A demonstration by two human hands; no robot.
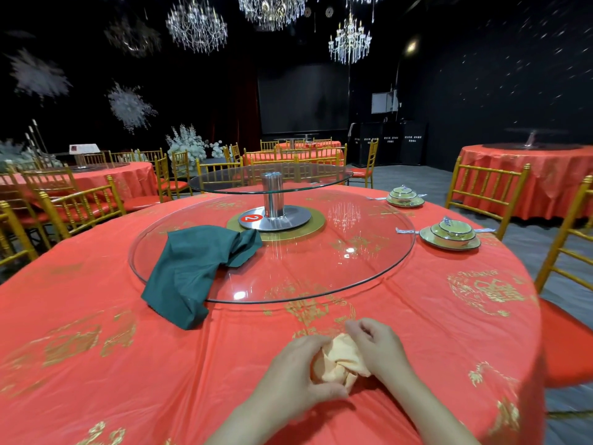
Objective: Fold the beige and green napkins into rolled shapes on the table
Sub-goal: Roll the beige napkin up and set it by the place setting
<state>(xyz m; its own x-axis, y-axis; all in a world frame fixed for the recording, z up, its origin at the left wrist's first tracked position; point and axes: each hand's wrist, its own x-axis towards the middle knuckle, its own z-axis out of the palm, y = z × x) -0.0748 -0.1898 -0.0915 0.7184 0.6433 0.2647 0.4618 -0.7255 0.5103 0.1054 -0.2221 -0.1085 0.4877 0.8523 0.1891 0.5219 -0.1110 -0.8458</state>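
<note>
Red tablecloth (96, 364), beige napkin (345, 358); chandeliers (196, 25), seemingly crystal.

Near napkin (343, 358) on table (96, 316), far napkin (189, 268) on turntable (321, 268)

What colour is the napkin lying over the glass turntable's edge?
Dark green napkin, plain with no pattern; the head view shows it.

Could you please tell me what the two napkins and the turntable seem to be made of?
The beige napkin looks like soft matte cloth, probably woven; it bunches into creases. The green napkin is likewise matte cloth, draping limply over the rim of the turntable, which seems clear glossy glass: the tablecloth shows through and its surface glints.
</note>
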